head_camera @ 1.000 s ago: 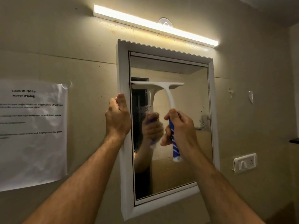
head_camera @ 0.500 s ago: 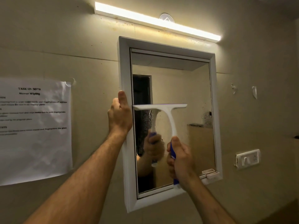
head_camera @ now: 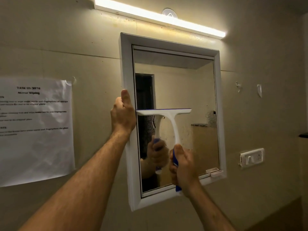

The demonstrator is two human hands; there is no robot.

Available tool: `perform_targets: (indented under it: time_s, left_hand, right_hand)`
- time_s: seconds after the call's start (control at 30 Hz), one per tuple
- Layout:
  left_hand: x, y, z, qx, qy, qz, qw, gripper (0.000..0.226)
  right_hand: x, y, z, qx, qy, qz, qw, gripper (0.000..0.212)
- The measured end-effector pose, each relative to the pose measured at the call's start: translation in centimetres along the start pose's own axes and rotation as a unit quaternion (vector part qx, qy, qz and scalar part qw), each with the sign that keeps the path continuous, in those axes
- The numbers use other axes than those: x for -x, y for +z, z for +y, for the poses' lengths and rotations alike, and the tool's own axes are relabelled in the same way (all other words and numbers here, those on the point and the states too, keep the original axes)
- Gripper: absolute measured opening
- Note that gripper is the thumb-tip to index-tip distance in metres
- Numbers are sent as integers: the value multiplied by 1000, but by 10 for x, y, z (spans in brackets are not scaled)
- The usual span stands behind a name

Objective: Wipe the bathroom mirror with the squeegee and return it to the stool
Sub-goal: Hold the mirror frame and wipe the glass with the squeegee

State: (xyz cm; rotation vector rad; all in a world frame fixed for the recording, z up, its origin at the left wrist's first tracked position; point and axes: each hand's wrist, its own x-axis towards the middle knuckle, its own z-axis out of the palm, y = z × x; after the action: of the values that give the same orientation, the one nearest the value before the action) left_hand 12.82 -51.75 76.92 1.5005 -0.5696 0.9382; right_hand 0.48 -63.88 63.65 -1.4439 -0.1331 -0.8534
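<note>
Head view — right hand (head_camera: 183, 165): fingers wrapped round the blue grip of the squeegee (head_camera: 168, 117).
Squeegee: blade level against the mirror (head_camera: 183, 90), about mid-height on its left half.
Left hand (head_camera: 122, 114): gripping the white frame (head_camera: 127, 64) — thumb pointing up.

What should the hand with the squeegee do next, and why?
Probably pull the squeegee further down the mirror. The right hand grips its blue handle, the blade sits about mid-glass, and spots and smears show below it. The left hand holds the frame.
</note>
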Motion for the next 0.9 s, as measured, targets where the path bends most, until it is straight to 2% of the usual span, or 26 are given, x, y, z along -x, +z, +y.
perform_targets:
  time_s: [0.07, 0.17, 0.37, 0.5, 0.7, 0.83, 0.9]
  left_hand:
    - [1, -1, 1, -5, -2, -4, 1000, 45]
    - [2, -2, 2, -5, 1, -5, 1000, 44]
    - [1, 0, 0, 14, 0, 2, 1000, 68]
    - [2, -1, 1, 12, 8, -4, 1000, 43]
    - [3, -2, 4, 8, 2, -2, 1000, 37]
    - [-7, -5, 5, -3, -13, -45, 999, 41]
    - [-20, -6, 10, 13, -25, -52, 998, 54]
  right_hand:
    - [-2, -1, -3, 9, -3, 3, 1000, 50]
    - [-19, -2, -23, 33, -14, 5, 999, 50]
    - [-52, 5, -65, 0, -19, -7, 1000, 43]
    - [-37, 4, -47, -18, -28, -20, 999, 41]
    - [-6, -4, 1, -18, -10, -12, 1000, 44]
    - [-30, 0, -34, -7, -52, -14, 999, 40]
    - [-48, 8, -65, -12, -60, -26, 998, 41]
